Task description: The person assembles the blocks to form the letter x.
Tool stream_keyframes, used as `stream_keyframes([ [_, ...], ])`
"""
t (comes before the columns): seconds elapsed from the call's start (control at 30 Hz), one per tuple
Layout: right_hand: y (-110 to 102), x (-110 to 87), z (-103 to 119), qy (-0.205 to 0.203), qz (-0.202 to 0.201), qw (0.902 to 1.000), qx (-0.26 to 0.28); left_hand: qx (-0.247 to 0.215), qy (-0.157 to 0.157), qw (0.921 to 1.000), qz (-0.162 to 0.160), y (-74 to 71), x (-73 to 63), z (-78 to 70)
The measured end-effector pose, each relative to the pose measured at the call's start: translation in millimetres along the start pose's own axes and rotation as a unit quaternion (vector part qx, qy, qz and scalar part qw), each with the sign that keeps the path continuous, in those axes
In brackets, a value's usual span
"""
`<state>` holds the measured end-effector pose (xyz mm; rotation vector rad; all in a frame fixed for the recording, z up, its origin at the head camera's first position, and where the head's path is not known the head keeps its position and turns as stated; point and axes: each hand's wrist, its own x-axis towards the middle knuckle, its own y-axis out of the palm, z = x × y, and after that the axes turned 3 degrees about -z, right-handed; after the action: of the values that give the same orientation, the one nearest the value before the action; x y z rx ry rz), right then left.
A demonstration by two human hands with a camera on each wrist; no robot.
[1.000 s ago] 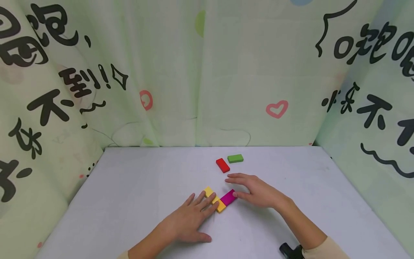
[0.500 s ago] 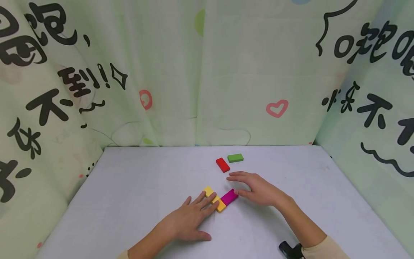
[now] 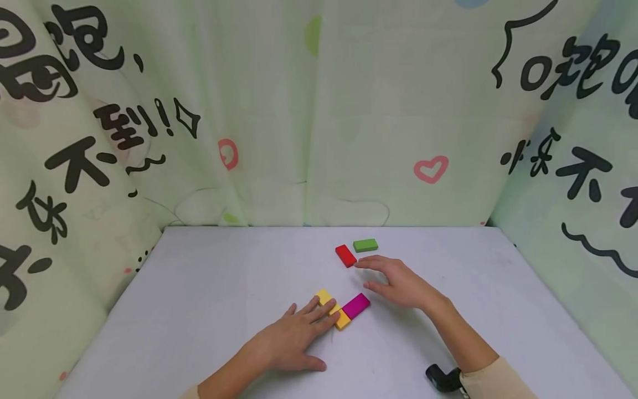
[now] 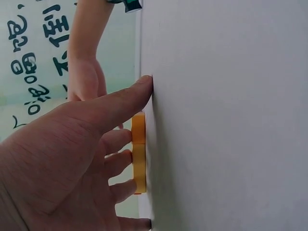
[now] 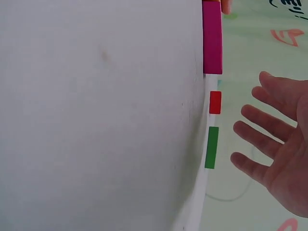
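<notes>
My left hand rests on the white table with its fingers spread. Its fingertips touch a light yellow block and an orange-yellow block, which lie end to end in a slanting row. Against that row's right side, a magenta block lies at an angle, forming a corner. My right hand hovers beyond the magenta block, fingers apart and holding nothing. Its fingertips appear close to a red block; whether they touch it is unclear. In the right wrist view the open fingers show nothing between them.
A green block lies just behind and right of the red one. The table is backed by a pale green curtain with black lettering, which also hangs at both sides. A black device sits by the right wrist.
My right hand has left the magenta block and moved away from me, toward the red block. The left hand and the blocks have stayed in place.
</notes>
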<state>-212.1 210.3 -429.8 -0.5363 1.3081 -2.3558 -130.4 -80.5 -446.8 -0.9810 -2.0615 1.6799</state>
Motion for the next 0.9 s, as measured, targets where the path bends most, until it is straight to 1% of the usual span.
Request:
stream_keyframes([
  [0.23, 0.6, 14.1, -4.1, 0.021, -0.026, 0.9994, -0.003, 0.001, -0.008, 1.0, 0.001, -1.3, -0.9, -1.5],
  [0.37, 0.2, 21.5, -5.8, 0.034, -0.028, 0.999, 0.001, 0.006, -0.007, 1.0, -0.002, -0.9, -0.8, -1.7],
  [0.63, 2.9, 34.8, -10.5, 0.042, -0.027, 0.9987, 0.009, 0.014, -0.009, 0.9998, -0.006, 0.1, -0.4, -2.2],
  [0.9, 6.5, 46.0, -11.0, 0.046, -0.026, 0.9986, 0.004, 0.023, -0.008, 0.9993, -0.028, 5.3, -0.3, -3.6],
])
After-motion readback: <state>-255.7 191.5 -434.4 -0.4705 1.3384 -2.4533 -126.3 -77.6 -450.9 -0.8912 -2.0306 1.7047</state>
